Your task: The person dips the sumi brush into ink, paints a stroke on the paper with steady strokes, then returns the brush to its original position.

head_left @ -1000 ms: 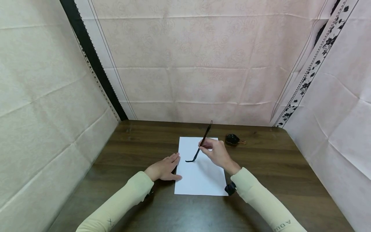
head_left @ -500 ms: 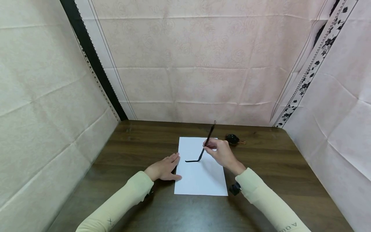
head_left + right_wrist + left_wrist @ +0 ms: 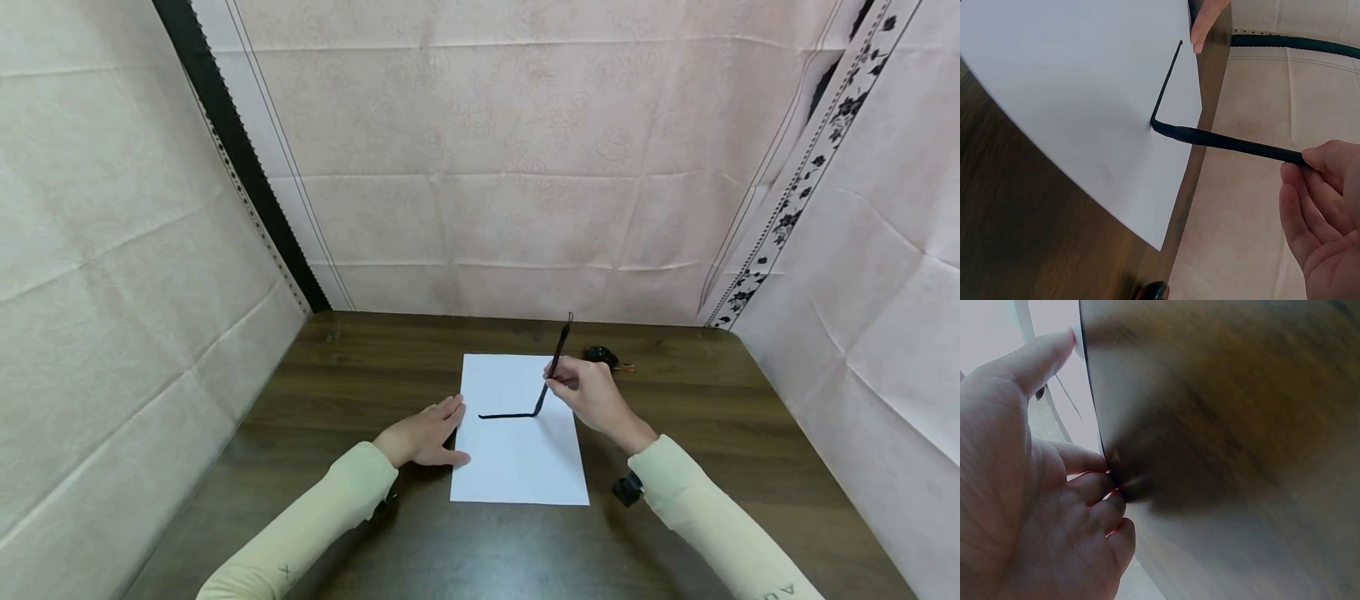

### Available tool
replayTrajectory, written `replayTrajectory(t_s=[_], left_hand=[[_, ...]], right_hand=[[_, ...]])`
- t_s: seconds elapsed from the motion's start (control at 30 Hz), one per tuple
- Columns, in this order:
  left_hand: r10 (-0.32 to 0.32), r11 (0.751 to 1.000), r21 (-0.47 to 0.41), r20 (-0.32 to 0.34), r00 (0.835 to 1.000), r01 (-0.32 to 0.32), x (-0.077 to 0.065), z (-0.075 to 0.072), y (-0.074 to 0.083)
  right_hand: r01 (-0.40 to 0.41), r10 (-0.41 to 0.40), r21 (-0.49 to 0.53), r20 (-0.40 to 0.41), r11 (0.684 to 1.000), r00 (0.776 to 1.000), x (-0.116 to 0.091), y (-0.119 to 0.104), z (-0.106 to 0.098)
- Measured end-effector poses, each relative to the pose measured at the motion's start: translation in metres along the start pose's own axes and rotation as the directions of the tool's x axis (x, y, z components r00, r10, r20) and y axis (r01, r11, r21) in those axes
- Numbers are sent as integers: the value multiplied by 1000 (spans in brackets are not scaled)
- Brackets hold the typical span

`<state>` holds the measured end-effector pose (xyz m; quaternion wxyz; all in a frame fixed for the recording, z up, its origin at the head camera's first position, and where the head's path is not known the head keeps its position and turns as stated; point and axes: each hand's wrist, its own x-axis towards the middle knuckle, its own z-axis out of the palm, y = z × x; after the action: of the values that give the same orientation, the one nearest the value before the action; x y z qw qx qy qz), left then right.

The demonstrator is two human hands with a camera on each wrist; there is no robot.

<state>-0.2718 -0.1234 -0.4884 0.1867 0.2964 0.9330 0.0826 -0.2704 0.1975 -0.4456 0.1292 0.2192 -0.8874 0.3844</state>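
A white sheet of paper (image 3: 517, 467) lies on the dark wooden table. My right hand (image 3: 596, 398) pinches a dark writing brush (image 3: 558, 354) between thumb and fingers, its handle leaning up and to the right. The brush tip meets the paper at the right end of a black ink stroke (image 3: 504, 416) that runs nearly level across the sheet. In the right wrist view the same brush (image 3: 1229, 142) shows its bent tip on the paper. My left hand (image 3: 423, 433) rests at the paper's left edge, fingers extended and thumb apart, fingertips touching the sheet.
Behind my right hand, near the table's back edge, stands a small dark ink dish (image 3: 600, 356) with a short brownish handle. Pale cloth (image 3: 495, 167) hangs behind and on both sides of the table (image 3: 360, 358).
My right hand has moved to the right with the brush, and the black stroke has grown longer behind its tip. The left hand stays in place.
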Motion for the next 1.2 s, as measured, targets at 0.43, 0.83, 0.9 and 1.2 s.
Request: replayTrajectory(t_s=[0.43,0.83,0.9,1.2], left_hand=[[-15,1000,6,4,1000,15,1,1,0],[-17,1000,0,-3,1000,17,0,1,2],[-17,1000,3,-3,1000,17,1,2,2],[-12,1000,4,1,1000,12,1,0,2]], right_hand=[[-3,3,-19,0,1000,1000,-5,7,-13],[30,-31,-68,-16,997,999,4,-6,-26],[36,-38,-81,-19,996,999,6,-8,-30],[57,-61,-93,-47,994,997,9,-13,-53]])
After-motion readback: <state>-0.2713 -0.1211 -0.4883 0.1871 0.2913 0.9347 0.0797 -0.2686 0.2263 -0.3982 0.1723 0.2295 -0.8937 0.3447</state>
